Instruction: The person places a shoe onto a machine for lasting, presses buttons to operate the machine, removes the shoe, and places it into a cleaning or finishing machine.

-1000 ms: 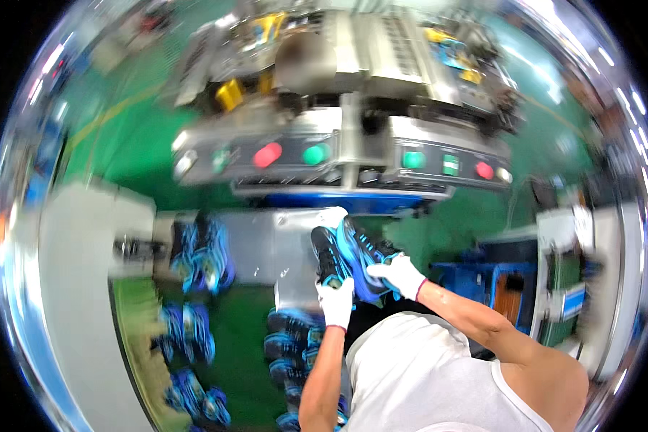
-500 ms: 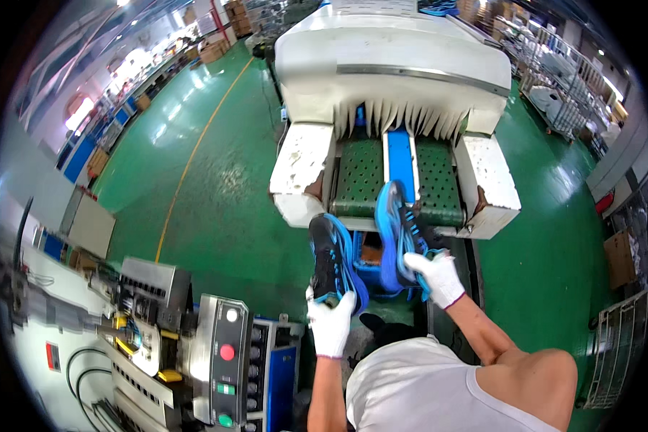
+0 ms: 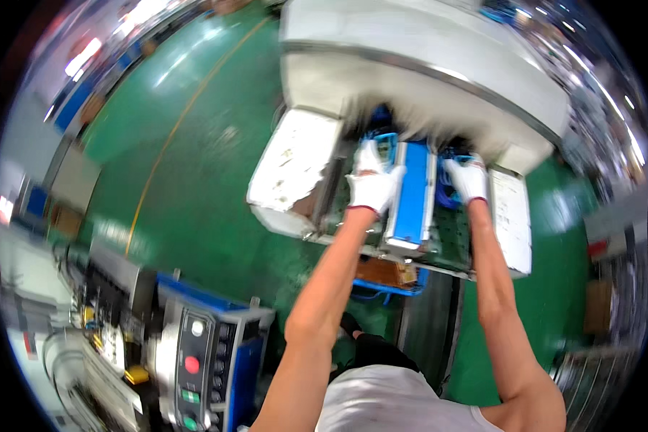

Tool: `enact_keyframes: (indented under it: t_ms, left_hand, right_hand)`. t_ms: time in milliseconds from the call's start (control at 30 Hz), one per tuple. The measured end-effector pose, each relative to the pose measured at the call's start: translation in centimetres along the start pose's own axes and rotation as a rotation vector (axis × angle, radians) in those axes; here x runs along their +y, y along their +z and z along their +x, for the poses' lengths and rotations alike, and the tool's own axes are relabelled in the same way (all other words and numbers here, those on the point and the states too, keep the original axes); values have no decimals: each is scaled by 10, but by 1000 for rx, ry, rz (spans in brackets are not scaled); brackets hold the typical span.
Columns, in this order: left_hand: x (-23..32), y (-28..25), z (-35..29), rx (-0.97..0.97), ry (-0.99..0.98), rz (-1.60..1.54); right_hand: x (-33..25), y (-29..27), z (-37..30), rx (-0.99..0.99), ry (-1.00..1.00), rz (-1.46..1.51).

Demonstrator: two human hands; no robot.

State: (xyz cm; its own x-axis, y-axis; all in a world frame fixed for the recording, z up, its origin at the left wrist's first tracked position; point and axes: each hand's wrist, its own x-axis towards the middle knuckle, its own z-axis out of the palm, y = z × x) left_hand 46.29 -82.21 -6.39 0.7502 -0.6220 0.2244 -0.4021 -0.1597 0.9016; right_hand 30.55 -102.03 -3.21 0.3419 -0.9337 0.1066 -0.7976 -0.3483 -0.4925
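Note:
White gloves cover both of my hands, which reach forward over a green perforated conveyor belt (image 3: 451, 241). My left hand (image 3: 373, 186) grips the near end of a blue and black sports shoe (image 3: 387, 147) in the left lane, its thumb out to the right. In the right lane my right hand (image 3: 469, 178) holds a second blue and black shoe (image 3: 448, 193). Both shoes' far ends are under the blurred strip curtain (image 3: 425, 122) of a white machine (image 3: 410, 54). A blue divider (image 3: 412, 194) runs between the two lanes.
White side housings (image 3: 295, 165) flank the belt. Below its front edge sits a blue crate (image 3: 410, 284) with brown contents. A control panel (image 3: 194, 360) with coloured buttons stands at lower left. Wire racks and a brown carton (image 3: 597, 306) are at right.
Both hands have moved forward with the shoes, from in front of the conveyor to over its two lanes at the curtain. The view has come closer to the machine.

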Motion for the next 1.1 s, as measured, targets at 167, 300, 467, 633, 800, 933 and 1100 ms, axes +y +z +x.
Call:
enact_keyframes:
  t_ms: [167,300,467,633,800,933,1100]
  left_hand:
    - [-56,-85,-210,-15,-88,58]
    - [-136,-182,-450,203,-681,245]
    - [-129,-209,-882,1225,-1566,656]
    - [12,-179,-1134,1704,-1940,636]
    - [36,-182,-1219,1937,-2121,613]
    - [-31,-119,-1228,2009,-2100,558]
    - [-38,-122,-1195,2118,-1817,661]
  right_hand:
    - [-59,31,-137,402,-754,258]
    - [-67,147,-306,-648,-925,478]
    - [-40,237,-456,-1228,-1320,-38]
    - [-13,291,-490,-1219,-1419,-391]
    - [-16,278,-510,-1323,-1232,-620]
    - [-65,298,-539,-977,-1808,-963]
    - [-98,235,-708,-1208,-1969,-736]
